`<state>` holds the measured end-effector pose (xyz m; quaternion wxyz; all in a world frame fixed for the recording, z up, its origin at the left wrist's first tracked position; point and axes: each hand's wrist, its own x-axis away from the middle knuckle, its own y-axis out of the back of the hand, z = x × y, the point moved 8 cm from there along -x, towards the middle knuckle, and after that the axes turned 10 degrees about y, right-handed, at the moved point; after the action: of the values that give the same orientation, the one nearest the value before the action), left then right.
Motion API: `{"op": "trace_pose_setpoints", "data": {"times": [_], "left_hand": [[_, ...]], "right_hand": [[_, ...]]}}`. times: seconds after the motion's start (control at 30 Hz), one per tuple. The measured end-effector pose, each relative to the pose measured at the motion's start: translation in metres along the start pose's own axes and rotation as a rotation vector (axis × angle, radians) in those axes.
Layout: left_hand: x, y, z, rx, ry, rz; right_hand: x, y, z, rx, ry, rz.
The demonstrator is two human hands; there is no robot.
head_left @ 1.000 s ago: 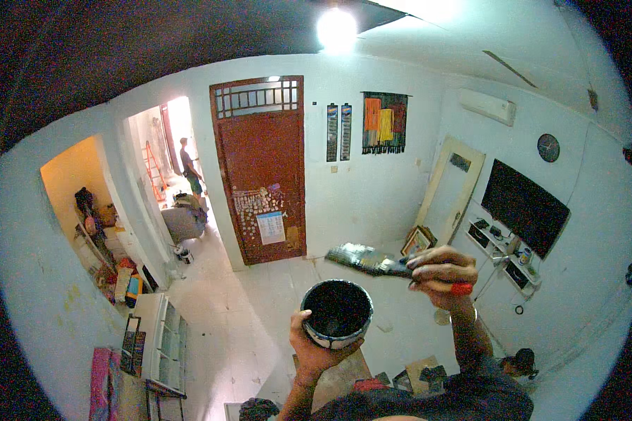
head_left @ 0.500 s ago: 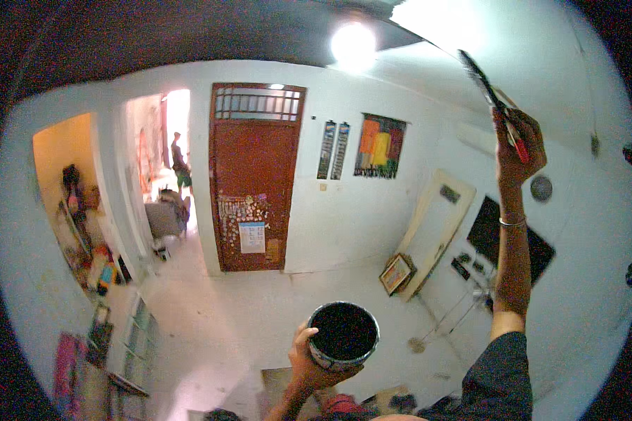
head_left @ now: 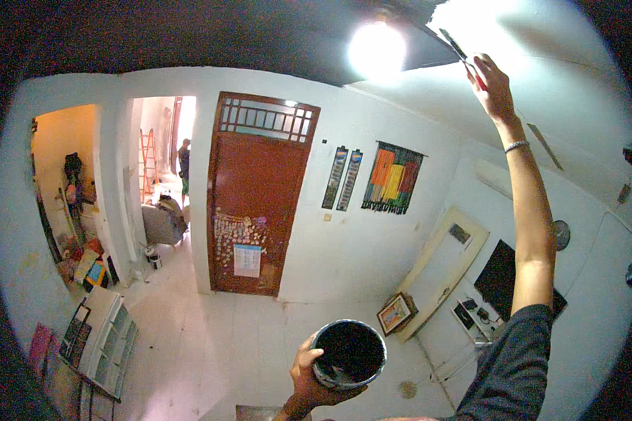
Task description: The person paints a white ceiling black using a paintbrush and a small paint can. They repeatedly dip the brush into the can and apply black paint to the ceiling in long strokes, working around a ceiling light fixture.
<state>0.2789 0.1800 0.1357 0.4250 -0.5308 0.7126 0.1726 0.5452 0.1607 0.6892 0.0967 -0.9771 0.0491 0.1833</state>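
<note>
My left hand [head_left: 310, 375] grips a round bucket [head_left: 347, 354] with dark paint inside, held low in front of me, thumb on the rim. My right hand [head_left: 490, 88] is raised high at the upper right, closed round the red-and-black handle of a paintbrush [head_left: 453, 43]. The brush's bristles are at the ceiling, by the border between the dark painted part [head_left: 246, 38] and the bright white part [head_left: 512, 31]; whether they touch it, I cannot tell. A glowing round lamp [head_left: 377, 50] is just left of the brush.
A red-brown door [head_left: 249, 182] faces me. In the left doorway stand a person [head_left: 184, 168] and an orange ladder [head_left: 147, 165]. A shelving unit [head_left: 109, 337] is at lower left; a leaning framed picture [head_left: 395, 313], cream door panel [head_left: 439, 274] and wall television [head_left: 491, 274] are at right.
My right hand has risen from beside the bucket to the ceiling with the brush. The bucket in my left hand sits lower and slightly rightward in view. The room has shifted downward in view.
</note>
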Motion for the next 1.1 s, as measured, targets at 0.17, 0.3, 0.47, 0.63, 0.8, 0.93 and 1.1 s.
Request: {"op": "trace_pose_setpoints", "data": {"times": [0.17, 0.3, 0.47, 0.63, 0.8, 0.93, 1.1], "left_hand": [[-0.033, -0.013, 0.037, -0.126, -0.035, -0.034], [-0.047, -0.028, 0.066, -0.159, 0.009, -0.028], [-0.052, -0.035, 0.096, -0.184, 0.050, 0.014], [-0.066, -0.038, 0.106, -0.160, 0.039, 0.068], [-0.077, -0.045, 0.112, -0.062, 0.024, 0.040], [-0.076, -0.041, 0.126, -0.100, 0.050, 0.048], [-0.071, -0.035, 0.132, -0.162, 0.055, 0.088]], "right_hand": [[0.017, -0.060, -0.056, 0.070, -0.167, 0.142], [0.009, -0.079, -0.074, -0.033, -0.235, 0.234], [0.000, -0.031, -0.061, 0.037, -0.070, -0.046], [0.020, -0.049, -0.038, 0.120, -0.038, -0.060], [0.011, -0.095, -0.055, 0.046, -0.168, 0.127], [0.021, -0.059, -0.039, 0.184, -0.042, -0.098], [0.020, -0.095, -0.035, 0.012, -0.007, 0.164]]}}
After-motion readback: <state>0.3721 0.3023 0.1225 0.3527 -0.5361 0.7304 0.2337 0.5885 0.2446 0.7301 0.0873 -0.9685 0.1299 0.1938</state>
